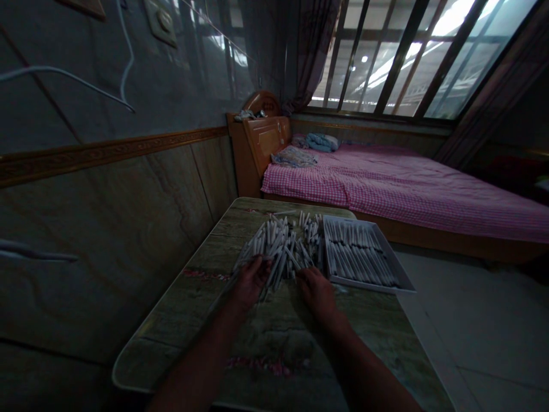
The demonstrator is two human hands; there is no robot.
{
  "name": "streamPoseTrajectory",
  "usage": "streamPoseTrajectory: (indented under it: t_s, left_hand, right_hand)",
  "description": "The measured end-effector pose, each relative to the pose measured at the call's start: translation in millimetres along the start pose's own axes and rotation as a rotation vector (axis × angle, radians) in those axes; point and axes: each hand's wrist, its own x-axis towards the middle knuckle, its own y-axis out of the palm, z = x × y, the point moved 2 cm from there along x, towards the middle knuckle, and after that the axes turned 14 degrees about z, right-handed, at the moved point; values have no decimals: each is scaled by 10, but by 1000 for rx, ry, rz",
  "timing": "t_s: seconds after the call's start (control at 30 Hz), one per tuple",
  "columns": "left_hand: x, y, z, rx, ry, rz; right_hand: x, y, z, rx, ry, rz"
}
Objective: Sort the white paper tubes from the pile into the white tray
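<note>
A loose heap of slim white pen-like sticks (pixel 278 237) lies on the table, several of them crossing one another. At its near left side is my left hand (pixel 251 281), with thumb and fingers pinched together among the sticks. What those fingers hold is too dark to make out. My right hand (pixel 316 290) is closed at the heap's near right side, and one white stick runs into its fingertips. Just beyond that hand, to the right, sits a shallow white box (pixel 364 284) with similar sticks laid side by side in two rows.
The low table (pixel 266 337) has a wood-like top with pale edges. A tiled wall (pixel 141 229) runs along its left, with loose white cables (pixel 77 74) hanging out. Behind stands a bed (pixel 386 177) with a pink checked sheet. Tiled floor (pixel 480 326) shows at right.
</note>
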Motion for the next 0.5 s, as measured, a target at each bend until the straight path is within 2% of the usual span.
streamPoseTrajectory:
  t_s: [0.17, 0.33, 0.5]
  left_hand:
    - [9, 0, -23, -33, 1, -56]
    - [-15, 48, -9, -59, -15, -65]
    - [-3, 28, -7, -43, -23, -64]
  right_hand:
    - [62, 39, 169, -272, 79, 119]
    - [119, 80, 209, -340, 110, 162]
    - [126, 107, 168, -360, 98, 145]
